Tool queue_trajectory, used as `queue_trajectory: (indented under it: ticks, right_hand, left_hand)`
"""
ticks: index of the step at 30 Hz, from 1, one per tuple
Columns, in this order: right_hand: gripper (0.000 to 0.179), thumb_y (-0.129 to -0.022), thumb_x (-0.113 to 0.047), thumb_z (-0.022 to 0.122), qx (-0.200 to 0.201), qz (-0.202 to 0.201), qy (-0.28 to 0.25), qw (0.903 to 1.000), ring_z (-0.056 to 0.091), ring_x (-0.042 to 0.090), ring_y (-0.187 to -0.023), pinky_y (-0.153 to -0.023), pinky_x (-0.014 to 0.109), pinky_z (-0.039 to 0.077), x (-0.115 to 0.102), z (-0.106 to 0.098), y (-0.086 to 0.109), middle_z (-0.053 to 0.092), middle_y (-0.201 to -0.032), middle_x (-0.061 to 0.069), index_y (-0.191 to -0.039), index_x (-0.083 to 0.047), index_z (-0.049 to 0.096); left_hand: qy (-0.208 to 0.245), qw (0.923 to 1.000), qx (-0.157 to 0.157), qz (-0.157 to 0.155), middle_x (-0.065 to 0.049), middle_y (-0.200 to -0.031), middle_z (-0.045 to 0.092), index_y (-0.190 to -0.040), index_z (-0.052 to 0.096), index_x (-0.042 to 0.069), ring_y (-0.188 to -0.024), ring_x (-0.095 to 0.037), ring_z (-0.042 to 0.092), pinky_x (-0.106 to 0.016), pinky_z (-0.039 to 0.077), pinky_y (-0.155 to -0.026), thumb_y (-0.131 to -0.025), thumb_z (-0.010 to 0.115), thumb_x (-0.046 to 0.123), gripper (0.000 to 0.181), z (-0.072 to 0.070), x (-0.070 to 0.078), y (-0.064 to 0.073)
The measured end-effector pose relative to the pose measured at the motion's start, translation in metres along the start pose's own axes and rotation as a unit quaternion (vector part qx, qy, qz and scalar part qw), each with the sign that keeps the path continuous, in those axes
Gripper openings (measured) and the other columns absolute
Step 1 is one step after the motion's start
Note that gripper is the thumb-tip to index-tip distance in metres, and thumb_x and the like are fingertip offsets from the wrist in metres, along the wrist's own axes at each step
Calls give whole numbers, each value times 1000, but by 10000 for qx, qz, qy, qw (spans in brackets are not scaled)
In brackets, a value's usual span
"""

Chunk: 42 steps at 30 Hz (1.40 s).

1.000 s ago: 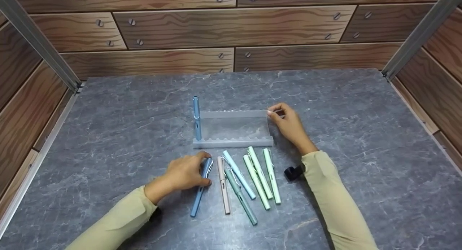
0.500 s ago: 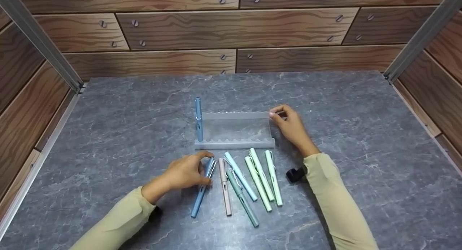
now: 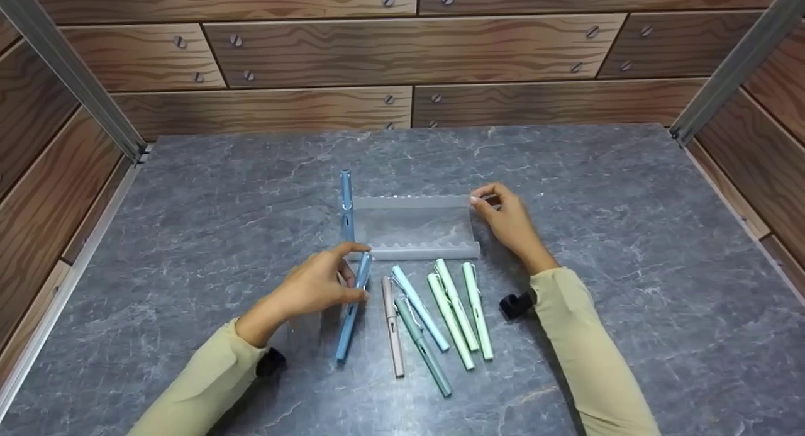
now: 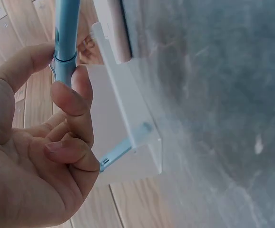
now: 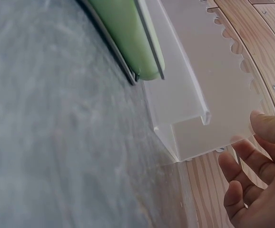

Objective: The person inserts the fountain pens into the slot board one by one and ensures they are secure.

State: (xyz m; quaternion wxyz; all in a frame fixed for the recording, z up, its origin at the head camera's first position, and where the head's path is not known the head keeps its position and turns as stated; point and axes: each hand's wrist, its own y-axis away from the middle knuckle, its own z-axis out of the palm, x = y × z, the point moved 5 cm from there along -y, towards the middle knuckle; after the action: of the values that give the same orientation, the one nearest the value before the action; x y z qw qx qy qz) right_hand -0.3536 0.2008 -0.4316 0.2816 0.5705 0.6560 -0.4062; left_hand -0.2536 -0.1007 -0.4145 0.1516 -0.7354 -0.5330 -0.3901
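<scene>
In the head view my left hand [image 3: 311, 282] pinches a blue pen [image 3: 346, 338] between thumb and fingers, its cap end close to the front left corner of a clear pen rack [image 3: 421, 252]. The left wrist view shows the thumb and fingertips on the pen [image 4: 66, 31]. Another blue pen [image 3: 346, 190] lies in the rack's leftmost notches. At the back right corner, my right hand [image 3: 509, 225] pinches the rack's edge between thumb and fingers; the right wrist view shows the scalloped rack [image 5: 175, 102] there.
In front of the rack lie a brownish-grey pen [image 3: 393, 329], a dark green pen [image 3: 427, 354], a light blue pen [image 3: 422, 310] and three pale green pens [image 3: 479, 316]. Wood-patterned walls [image 3: 402, 52] enclose the grey marbled table [image 3: 188, 234] at the back and sides.
My left hand has moved the blue pen away from me, toward the rack's front left corner. My right hand stays on the rack's corner, and the other pens lie as before.
</scene>
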Motion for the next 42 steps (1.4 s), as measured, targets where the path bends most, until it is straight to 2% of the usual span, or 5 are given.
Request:
queue_trajectory:
  ticks: [6, 13, 19, 27, 42]
  right_hand:
    - [20, -95, -14, 61, -25, -45, -35, 10000, 62, 34, -101, -83, 29, 44, -1, 0, 1, 65, -108, 22, -105, 3, 61]
    - [19, -94, -13, 62, 3, -90, -106, 9999, 62, 33, -100, -84, 31, 45, 0, 0, 0, 65, -107, 21, -104, 3, 62]
    - [19, -94, -13, 62, -16, -114, -115, 9999, 61, 32, -100, -83, 29, 45, 0, 0, -1, 64, -108, 21, -104, 3, 62]
    - [20, -94, -14, 61, -47, -29, -16, 10000, 61, 33, -101, -85, 33, 45, 1, -1, -1, 64, -109, 21, -105, 3, 61]
    - [19, -94, -13, 62, -32, 11, -147, 9999, 61, 30, -98, -83, 28, 45, 1, 1, -1, 64, -107, 20, -104, 3, 61]
  left_hand:
    - [518, 9983, 204, 184, -2, -84, 64, -141, 46, 19, -68, -15, 57, -28, 46, -59, -75, 80, 13, 74, -10, 2, -4]
    - [667, 9961, 397, 409, -5, -85, 64, -140, 45, 18, -69, -15, 56, -28, 46, -60, -77, 78, 11, 72, -20, 3, -8]
    - [842, 9944, 483, 412, -6, -85, 64, -139, 43, 19, -67, -16, 56, -27, 46, -59, -78, 79, 11, 71, -26, 3, -12]
    - [716, 9923, 811, 606, -7, -87, 66, -138, 45, 17, -67, -16, 58, -29, 48, -62, -77, 80, 12, 71, -39, 9, -20]
    - [29, 9891, 1389, 489, -3, -91, 67, -140, 44, 26, -68, -14, 59, -30, 44, -58, -80, 78, 22, 68, -53, 20, -36]
